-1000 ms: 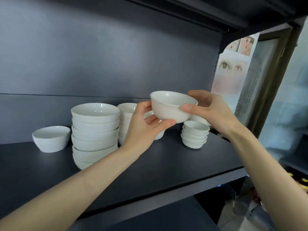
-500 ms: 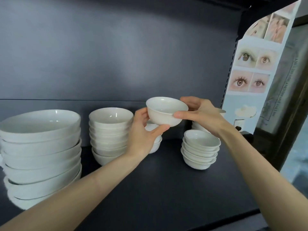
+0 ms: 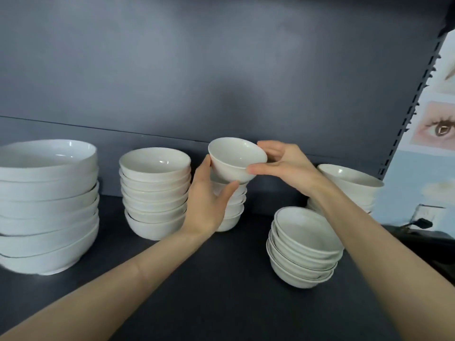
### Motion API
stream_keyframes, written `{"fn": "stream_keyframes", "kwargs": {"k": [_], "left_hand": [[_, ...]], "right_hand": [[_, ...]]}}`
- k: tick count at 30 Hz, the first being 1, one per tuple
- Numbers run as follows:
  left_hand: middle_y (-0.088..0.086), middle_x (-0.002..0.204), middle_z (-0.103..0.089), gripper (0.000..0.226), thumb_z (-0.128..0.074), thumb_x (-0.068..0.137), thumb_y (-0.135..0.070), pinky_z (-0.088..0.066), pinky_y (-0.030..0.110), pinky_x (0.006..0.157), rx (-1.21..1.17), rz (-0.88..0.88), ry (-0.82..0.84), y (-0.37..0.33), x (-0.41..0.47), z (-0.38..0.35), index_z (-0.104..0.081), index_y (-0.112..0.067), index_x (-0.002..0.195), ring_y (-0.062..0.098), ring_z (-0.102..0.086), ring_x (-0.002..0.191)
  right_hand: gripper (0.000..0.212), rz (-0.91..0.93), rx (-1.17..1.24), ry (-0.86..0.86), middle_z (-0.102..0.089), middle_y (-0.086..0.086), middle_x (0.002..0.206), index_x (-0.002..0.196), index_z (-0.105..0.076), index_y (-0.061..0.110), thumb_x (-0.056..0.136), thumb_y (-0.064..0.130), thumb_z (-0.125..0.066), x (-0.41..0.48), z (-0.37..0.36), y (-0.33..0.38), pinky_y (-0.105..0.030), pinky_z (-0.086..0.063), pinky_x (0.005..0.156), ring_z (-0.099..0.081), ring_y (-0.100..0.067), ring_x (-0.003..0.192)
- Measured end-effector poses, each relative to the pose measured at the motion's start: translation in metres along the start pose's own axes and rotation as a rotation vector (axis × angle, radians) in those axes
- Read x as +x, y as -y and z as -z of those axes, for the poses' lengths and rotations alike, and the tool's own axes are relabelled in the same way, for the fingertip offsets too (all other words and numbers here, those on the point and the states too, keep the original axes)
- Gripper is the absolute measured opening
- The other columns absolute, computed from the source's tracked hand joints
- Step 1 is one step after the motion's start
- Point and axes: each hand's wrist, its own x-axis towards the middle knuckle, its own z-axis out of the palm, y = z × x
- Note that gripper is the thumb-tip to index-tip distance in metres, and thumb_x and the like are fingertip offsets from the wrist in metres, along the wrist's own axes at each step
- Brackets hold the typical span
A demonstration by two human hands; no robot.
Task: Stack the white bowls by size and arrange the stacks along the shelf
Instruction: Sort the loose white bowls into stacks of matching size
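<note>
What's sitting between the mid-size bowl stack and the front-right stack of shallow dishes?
Head view: a short stack of small bowls, partly behind the left hand, which with the right hand holds a tilted bowl above it.

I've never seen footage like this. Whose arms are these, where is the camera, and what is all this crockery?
No machine here: these are a person's bare arms, filmed by one wide-angle camera worn on their head. The left hand and right hand together hold one small bowl, tilted, above a short stack partly hidden behind the left hand. On the dark shelf stand four more white stacks: a big stack far left, a medium stack beside it, shallow dishes front right, and a back stack at right. A poster showing an eye is at the right edge.
</note>
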Motion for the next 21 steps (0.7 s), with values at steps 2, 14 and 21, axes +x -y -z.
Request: {"fn": "stream_keyframes", "kwargs": {"k": [2, 14, 21], "left_hand": [[-0.007, 0.133, -0.052, 0.067, -0.071, 0.085, -0.023, -0.034, 0.014, 0.102, 0.025, 0.002, 0.007, -0.002, 0.001, -0.004, -0.037, -0.016, 0.141, 0.004, -0.046, 0.122], [-0.007, 0.128, -0.056, 0.054, -0.067, 0.087, -0.027, -0.038, 0.032, 0.107, 0.132, 0.058, 0.008, 0.015, 0.004, -0.011, -0.042, -0.019, 0.134, 0.012, -0.049, 0.122], [0.014, 0.145, -0.04, 0.066, -0.061, 0.089, -0.038, -0.029, 0.043, 0.113, 0.23, 0.113, 0.032, 0.033, 0.004, -0.009, -0.038, -0.005, 0.141, 0.025, -0.031, 0.139]], "right_hand": [[0.056, 0.023, 0.031, 0.039, -0.061, -0.022, 0.122, 0.118, -0.052, -0.013, 0.072, 0.003, -0.08, 0.007, 0.002, -0.005, -0.017, -0.046, 0.089, -0.056, -0.017, 0.104], [0.065, -0.013, 0.03, 0.227, -0.064, -0.024, 0.11, 0.111, -0.053, -0.015, 0.069, 0.025, -0.083, 0.028, -0.001, -0.02, -0.04, -0.045, 0.095, -0.063, -0.021, 0.096], [0.061, -0.041, -0.001, 0.301, -0.058, -0.029, 0.121, 0.115, -0.05, -0.015, 0.075, 0.021, -0.079, 0.039, -0.005, -0.034, -0.052, -0.032, 0.109, -0.056, -0.038, 0.113]]}}
